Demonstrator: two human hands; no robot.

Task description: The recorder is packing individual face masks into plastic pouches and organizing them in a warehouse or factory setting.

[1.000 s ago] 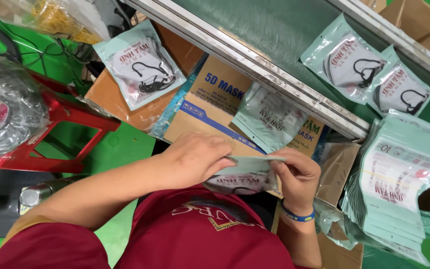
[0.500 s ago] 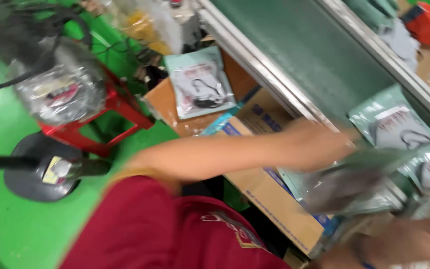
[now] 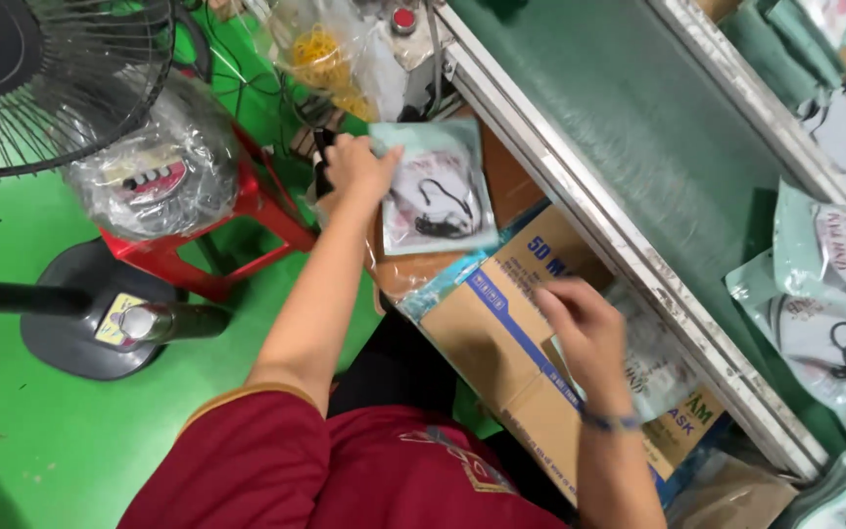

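Fans [image 3: 41,88] are standing left beside a red stool [image 3: 247,211]; left hand [image 3: 354,168], fingers clamped, is gripping a pale-green mask pouch [image 3: 440,196]; right hand [image 3: 585,328], fingers together, is touching another pouch [image 3: 653,362] over a cardboard box [image 3: 501,338].

From my feed I count two hands: left hand [image 3: 356,168] and right hand [image 3: 585,328]. One mask packet [image 3: 438,196] by the left, another mask packet [image 3: 660,364] under the right, three-ish on the right edge. One cardboard box [image 3: 501,343], one red stool [image 3: 247,211], one fan [image 3: 51,78].
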